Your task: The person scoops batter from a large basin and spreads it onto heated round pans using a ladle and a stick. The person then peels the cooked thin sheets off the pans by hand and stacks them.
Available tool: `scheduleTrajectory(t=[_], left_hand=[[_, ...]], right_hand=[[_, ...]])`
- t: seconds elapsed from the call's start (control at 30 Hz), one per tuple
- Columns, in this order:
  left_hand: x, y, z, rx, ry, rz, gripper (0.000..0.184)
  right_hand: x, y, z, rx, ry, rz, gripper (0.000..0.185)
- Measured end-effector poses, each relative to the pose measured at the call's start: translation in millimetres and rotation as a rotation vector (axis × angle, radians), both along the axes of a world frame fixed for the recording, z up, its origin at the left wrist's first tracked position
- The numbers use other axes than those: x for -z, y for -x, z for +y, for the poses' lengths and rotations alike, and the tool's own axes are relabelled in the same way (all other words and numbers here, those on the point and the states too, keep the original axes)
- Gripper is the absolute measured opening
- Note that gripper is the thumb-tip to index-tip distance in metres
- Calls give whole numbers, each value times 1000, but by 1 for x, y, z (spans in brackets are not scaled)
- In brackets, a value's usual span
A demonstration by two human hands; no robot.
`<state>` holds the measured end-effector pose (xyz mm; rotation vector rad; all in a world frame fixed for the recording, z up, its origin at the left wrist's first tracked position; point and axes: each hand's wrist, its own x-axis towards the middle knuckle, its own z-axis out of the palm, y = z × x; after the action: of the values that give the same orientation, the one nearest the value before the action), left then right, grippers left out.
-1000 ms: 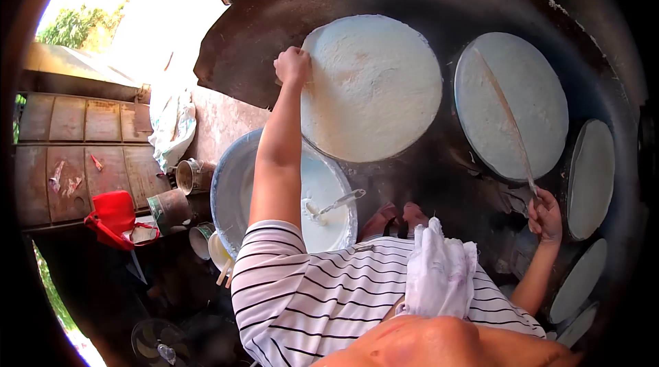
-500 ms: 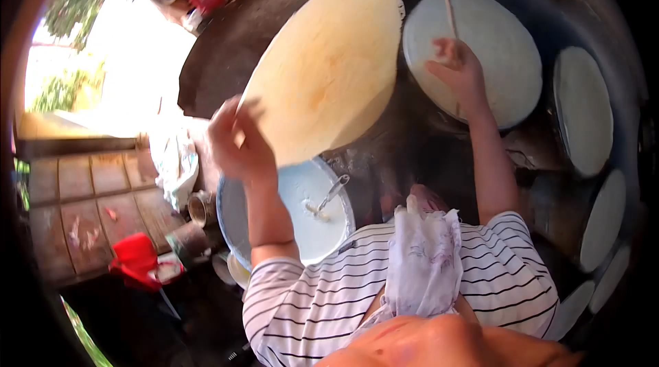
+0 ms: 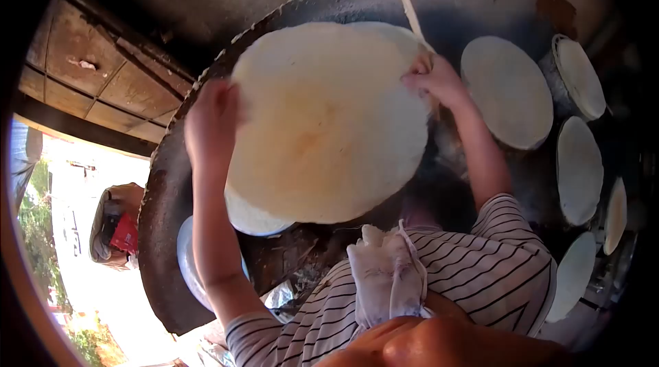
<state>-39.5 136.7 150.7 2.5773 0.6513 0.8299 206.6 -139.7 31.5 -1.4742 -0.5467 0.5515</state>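
Observation:
A large round, thin flatbread (image 3: pixel 329 134), pale with a browned centre, is held up between my two hands. At its left edge my left hand (image 3: pixel 214 116) is closed on the rim, its fingers slightly blurred. My right hand (image 3: pixel 436 82) pinches the right edge and also has a long thin wooden stick (image 3: pixel 405 0), which points up and away. Beneath the bread, part of another pale round shows at the upper right and at the lower left; what bears it is hidden.
Pale rounds (image 3: pixel 506 92) lie along the right side of the dark curved surface (image 3: pixel 165 243). A blue-rimmed basin (image 3: pixel 189 257) is partly hidden behind my left arm. Brown panels (image 3: pixel 89 65) stand at upper left, with a bag (image 3: pixel 113 226) below them.
The view has turned. The flatbread has come up off the surface and now spans both hands. My right hand has moved from the right-hand round to the bread's right edge, still with the stick.

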Motion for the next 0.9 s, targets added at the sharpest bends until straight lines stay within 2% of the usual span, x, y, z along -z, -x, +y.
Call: scheduleTrajectory(t=[0.03,0.07,0.13,0.17,0.2,0.23,0.27,0.33,0.4,0.5,0.6,0.7,0.77,0.83,0.87,0.9], left_hand=[[19,-61,18,63,272,54,16],[32,-121,27,45,251,182,19],[130,-250,87,87,74,439,24],[178,-291,115,89,-25,526,26],[217,-307,129,89,-47,566,29],[229,-310,129,86,2,561,29],[242,-313,129,81,50,556,30],[244,-318,129,93,201,444,30],[233,-306,113,145,441,326,33],[225,-324,105,178,513,333,30],[224,-329,103,66,452,511,27],[174,-308,55,20,325,284,19],[149,-290,25,113,208,123,16],[121,-260,-14,138,87,44,13],[104,-248,-35,122,14,23,12],[93,-239,-51,114,-69,-16,12]], right_hand=[[-8,-42,-7,87,127,-134,38],[-1,-82,-5,129,220,-218,34],[61,-149,-6,192,433,-313,30],[65,-183,3,242,511,-443,31],[81,-205,0,266,485,-527,30],[94,-215,-10,286,463,-607,29],[94,-219,-23,272,488,-551,29],[88,-206,-50,289,442,-371,29],[93,-196,-75,321,468,-342,28],[84,-179,-90,359,459,-175,26],[91,-183,-107,368,457,-177,24],[91,-181,-127,351,413,-69,21],[88,-159,-136,358,342,6,20],[84,-135,-114,340,159,59,19],[80,-129,-99,340,65,73,19],[80,-124,-87,357,110,-32,22]])
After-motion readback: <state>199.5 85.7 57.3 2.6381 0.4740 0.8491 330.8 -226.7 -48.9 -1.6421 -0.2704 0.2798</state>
